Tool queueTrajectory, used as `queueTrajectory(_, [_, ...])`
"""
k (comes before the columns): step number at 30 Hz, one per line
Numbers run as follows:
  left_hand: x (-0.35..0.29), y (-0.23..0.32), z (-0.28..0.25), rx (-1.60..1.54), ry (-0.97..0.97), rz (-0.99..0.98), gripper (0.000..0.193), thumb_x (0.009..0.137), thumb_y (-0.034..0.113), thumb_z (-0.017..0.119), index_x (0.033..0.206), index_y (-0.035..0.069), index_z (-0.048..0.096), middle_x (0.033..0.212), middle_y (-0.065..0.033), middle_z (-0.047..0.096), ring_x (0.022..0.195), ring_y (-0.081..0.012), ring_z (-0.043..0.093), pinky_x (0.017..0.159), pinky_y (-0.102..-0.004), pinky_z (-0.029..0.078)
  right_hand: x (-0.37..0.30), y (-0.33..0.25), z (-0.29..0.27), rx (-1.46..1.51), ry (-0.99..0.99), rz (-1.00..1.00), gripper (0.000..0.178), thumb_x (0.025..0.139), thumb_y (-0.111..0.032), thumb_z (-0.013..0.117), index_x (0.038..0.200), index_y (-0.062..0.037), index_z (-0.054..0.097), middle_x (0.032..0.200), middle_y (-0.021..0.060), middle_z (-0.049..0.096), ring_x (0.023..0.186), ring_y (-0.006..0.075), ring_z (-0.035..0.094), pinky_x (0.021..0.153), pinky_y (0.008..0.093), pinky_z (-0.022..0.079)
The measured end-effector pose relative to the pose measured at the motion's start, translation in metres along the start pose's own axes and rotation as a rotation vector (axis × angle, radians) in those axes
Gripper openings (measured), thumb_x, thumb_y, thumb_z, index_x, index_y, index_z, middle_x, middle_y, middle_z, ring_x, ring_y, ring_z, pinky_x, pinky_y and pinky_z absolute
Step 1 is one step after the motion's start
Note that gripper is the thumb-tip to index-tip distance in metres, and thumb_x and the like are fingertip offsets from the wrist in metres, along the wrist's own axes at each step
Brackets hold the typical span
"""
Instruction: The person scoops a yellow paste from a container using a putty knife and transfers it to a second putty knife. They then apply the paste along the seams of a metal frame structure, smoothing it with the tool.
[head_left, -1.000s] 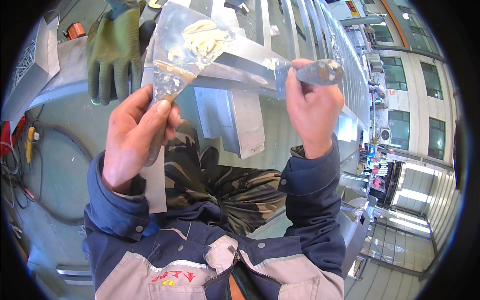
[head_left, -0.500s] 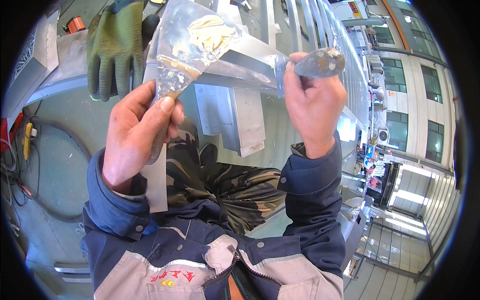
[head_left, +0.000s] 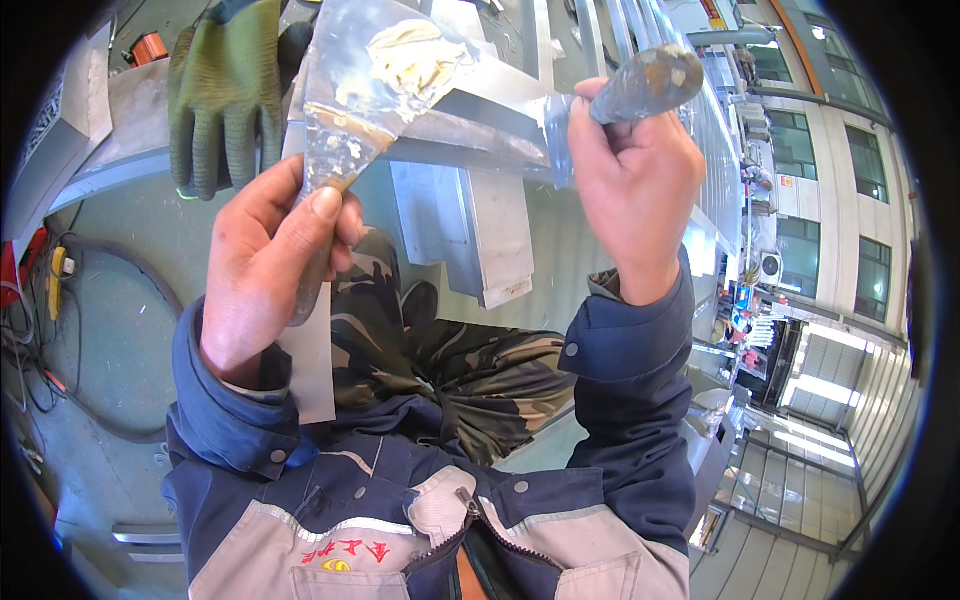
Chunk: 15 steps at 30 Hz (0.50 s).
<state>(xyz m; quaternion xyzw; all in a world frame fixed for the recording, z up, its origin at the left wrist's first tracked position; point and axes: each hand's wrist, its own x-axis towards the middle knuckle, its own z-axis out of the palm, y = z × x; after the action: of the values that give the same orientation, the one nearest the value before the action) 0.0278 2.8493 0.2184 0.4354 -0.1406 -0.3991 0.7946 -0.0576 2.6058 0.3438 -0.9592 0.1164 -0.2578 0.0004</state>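
Observation:
My left hand (head_left: 275,245) grips the handle of a wide putty knife (head_left: 350,115), thumb on top. A lump of cream-coloured putty (head_left: 415,58) lies on that blade, with dried smears near its neck. My right hand (head_left: 640,190) is closed around a second, smaller putty knife (head_left: 650,84). Its worn, stained handle tilts up past my fingers, and its blade points left against or just above a pale metal bar (head_left: 480,140); whether they touch I cannot tell.
A green work glove (head_left: 228,100) rests on metal framing at the upper left. A hose (head_left: 135,265) and cables lie on the floor at the left. A metal box section (head_left: 470,235) projects toward me beneath the bar. Long metal profiles run away at the top.
The right hand has shifted slightly right, and its knife handle has tipped up higher. My left hand and the wide knife have moved a little to the left.

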Motion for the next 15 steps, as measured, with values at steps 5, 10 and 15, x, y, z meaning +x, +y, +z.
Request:
queueTrajectory(5, [0.0, -0.001, 0.0, -0.016, 0.001, 0.013, 0.023, 0.108, 0.017, 0.055, 0.12, -0.003, 0.059, 0.093, -0.0045, 0.066, 0.075, -0.0075, 0.057, 0.068, -0.0213, 0.046, 0.005, 0.0, 0.002, 0.069, 0.018, 0.012, 0.014, 0.088, -0.006, 0.076, 0.102, -0.0039, 0.077, 0.074, 0.0041, 0.073, 0.068, 0.0074, 0.069, 0.066, 0.0243, 0.053])
queueTrajectory(10, [0.0, -0.003, 0.0, -0.008, -0.008, 0.025, 0.025, 0.108, 0.017, 0.055, 0.122, -0.004, 0.059, 0.094, -0.0049, 0.066, 0.075, -0.0076, 0.057, 0.068, -0.0212, 0.046, 0.006, -0.002, 0.009, 0.155, 0.055, -0.032, 0.012, 0.081, -0.005, 0.074, 0.082, -0.0032, 0.063, 0.071, 0.0123, 0.061, 0.06, 0.0321, 0.06, 0.058, 0.0359, 0.049])
queueTrajectory(15, [0.0, -0.001, 0.002, -0.004, -0.003, 0.023, 0.027, 0.108, 0.017, 0.055, 0.123, -0.004, 0.059, 0.094, -0.0054, 0.066, 0.075, -0.0084, 0.056, 0.068, -0.0219, 0.046, 0.008, -0.011, 0.005, 0.071, 0.023, -0.043, 0.016, 0.087, -0.009, 0.078, 0.102, -0.0051, 0.077, 0.071, 0.0021, 0.071, 0.065, 0.0057, 0.065, 0.064, 0.0242, 0.051])
